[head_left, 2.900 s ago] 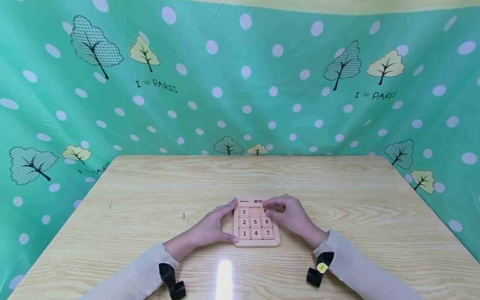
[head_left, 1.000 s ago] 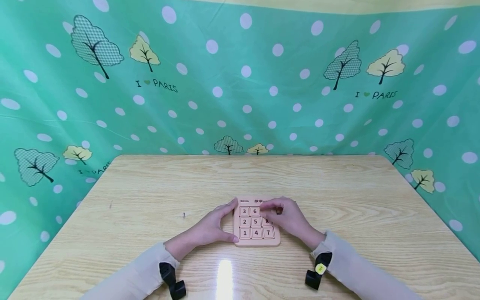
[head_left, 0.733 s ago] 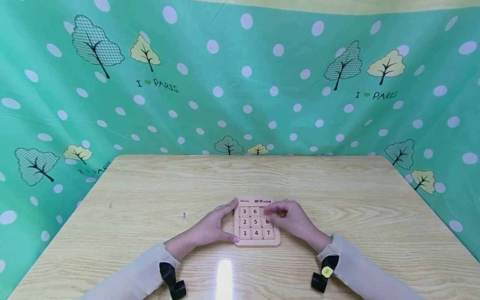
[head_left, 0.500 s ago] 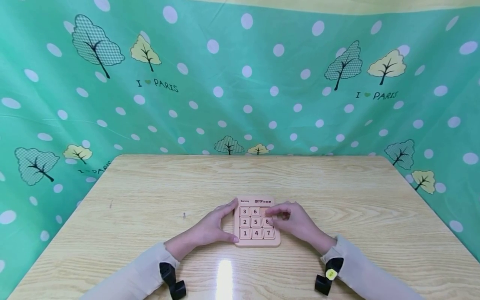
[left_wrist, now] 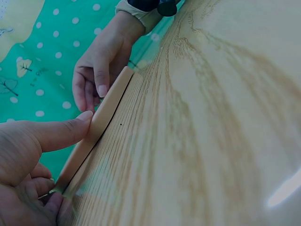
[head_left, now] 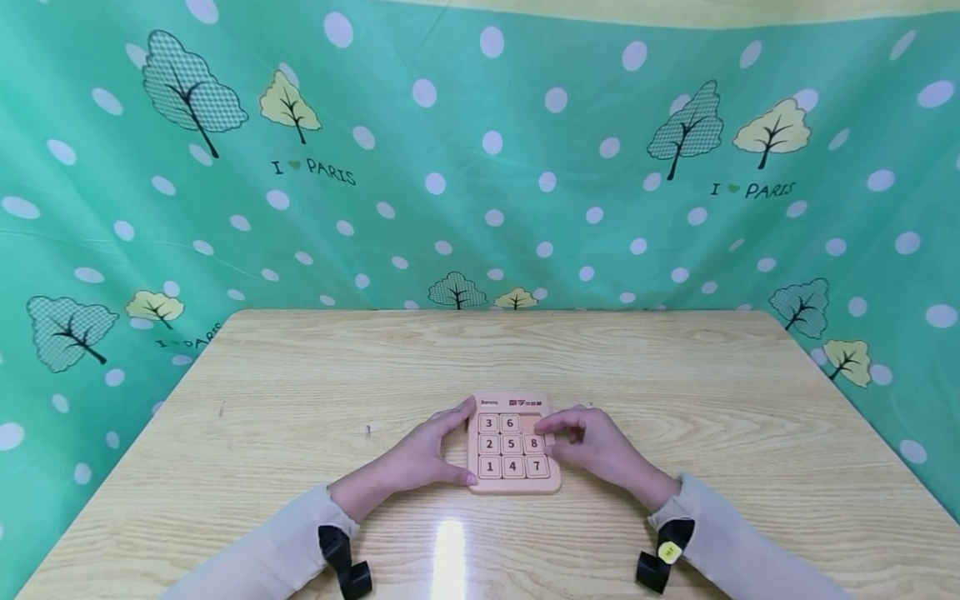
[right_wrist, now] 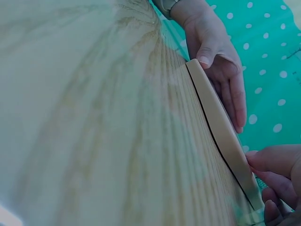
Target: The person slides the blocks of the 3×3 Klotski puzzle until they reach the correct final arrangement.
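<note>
A flat pink number sliding puzzle point(head_left: 517, 487) lies on the table, its numbers facing the person. Rows read 3, 6 and a vacant slot point(head_left: 528, 423); then 2, 5, 8; then 1, 4, 7. My left hand point(head_left: 420, 452) holds the puzzle's left side, thumb at the lower corner and fingers at the upper one. At the right rim, my right hand point(head_left: 598, 448) has its bent index finger by the vacant slot and its thumb beside the 8 tile point(head_left: 533, 444). Both wrist views show the puzzle edge-on, hiding its tiles.
The wooden table point(head_left: 300, 367) extends around the puzzle, with a green dotted curtain point(head_left: 480, 225) behind it. A tiny dark speck point(head_left: 367, 431) lies left of the puzzle. Black wrist cameras point(head_left: 345, 567) are strapped at both sleeves.
The 6 tile has slid left from the top right slot to the top middle. My right hand has then drawn back right, uncovering the 8 tile. My left hand stays in place.
</note>
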`<state>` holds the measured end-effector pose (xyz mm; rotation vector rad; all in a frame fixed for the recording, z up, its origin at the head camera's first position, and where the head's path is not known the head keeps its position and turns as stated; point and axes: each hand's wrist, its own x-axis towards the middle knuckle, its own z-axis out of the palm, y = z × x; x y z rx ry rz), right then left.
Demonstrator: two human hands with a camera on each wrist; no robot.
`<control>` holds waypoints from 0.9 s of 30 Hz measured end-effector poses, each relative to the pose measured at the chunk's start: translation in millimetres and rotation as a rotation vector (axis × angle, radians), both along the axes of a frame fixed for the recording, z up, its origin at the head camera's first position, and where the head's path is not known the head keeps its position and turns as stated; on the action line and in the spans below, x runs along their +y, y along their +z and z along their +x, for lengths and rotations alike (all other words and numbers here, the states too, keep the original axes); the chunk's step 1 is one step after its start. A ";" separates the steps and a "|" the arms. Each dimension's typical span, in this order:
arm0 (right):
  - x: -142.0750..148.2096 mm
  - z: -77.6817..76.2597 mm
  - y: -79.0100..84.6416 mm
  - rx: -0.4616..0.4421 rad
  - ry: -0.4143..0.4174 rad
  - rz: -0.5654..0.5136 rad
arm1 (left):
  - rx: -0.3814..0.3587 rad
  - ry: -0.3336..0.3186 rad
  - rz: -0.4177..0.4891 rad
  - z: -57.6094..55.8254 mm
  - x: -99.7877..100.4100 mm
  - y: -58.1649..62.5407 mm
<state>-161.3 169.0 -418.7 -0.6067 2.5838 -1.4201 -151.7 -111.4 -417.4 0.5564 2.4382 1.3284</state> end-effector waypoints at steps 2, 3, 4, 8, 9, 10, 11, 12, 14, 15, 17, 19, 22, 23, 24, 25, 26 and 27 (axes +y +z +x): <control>0.0 0.2 0.1 0.001 0.003 -0.001 | -0.001 -0.001 0.003 0.3 0.0 0.3; -0.2 0.2 0.1 0.002 0.003 -0.002 | -0.001 -0.001 0.006 0.2 -0.1 0.3; -0.4 0.2 0.1 0.005 0.002 0.000 | 0.002 -0.001 0.010 0.2 -0.2 0.3; -2.0 0.2 0.1 0.018 -0.013 0.016 | 0.005 -0.003 0.017 0.2 -0.1 0.8; -2.5 0.1 0.1 0.022 -0.019 0.021 | 0.006 -0.003 0.016 0.3 -0.1 1.0; -3.0 -0.1 0.0 0.026 -0.025 0.027 | 0.008 -0.004 0.014 0.4 0.0 1.1; -3.5 -0.3 -0.1 0.032 -0.030 0.034 | 0.008 -0.004 0.010 0.5 0.1 1.3; -4.0 -0.6 -0.4 0.037 -0.034 0.041 | 0.010 -0.004 0.007 0.7 0.2 1.6; -4.8 -1.4 -0.8 0.050 -0.040 0.053 | 0.011 -0.004 0.003 1.1 0.3 2.1; -5.2 -1.8 -1.0 0.056 -0.043 0.057 | 0.009 -0.003 0.001 1.2 0.4 2.2; -5.9 -2.8 -1.2 0.067 -0.045 0.061 | 0.006 -0.001 -0.006 1.0 0.5 1.7; -6.4 -3.9 -1.4 0.074 -0.045 0.055 | 0.003 0.001 -0.008 0.8 0.6 1.4; -6.6 -5.8 -1.7 0.074 -0.044 0.043 | 0.003 0.001 -0.006 0.3 0.6 0.6; -6.7 -6.4 -1.9 0.072 -0.045 0.040 | 0.003 0.000 -0.006 0.2 0.5 0.5; -6.7 -7.0 -2.3 0.070 -0.047 0.039 | 0.003 0.000 -0.006 0.3 0.5 0.6; -6.7 -7.5 -2.5 0.065 -0.048 0.037 | 0.004 0.000 -0.005 0.3 0.5 0.6; -6.8 -8.0 -2.8 0.062 -0.050 0.036 | 0.006 -0.002 -0.005 0.4 0.5 0.4; -6.9 -8.4 -3.0 0.058 -0.053 0.034 | 0.006 -0.002 -0.009 0.4 0.6 0.3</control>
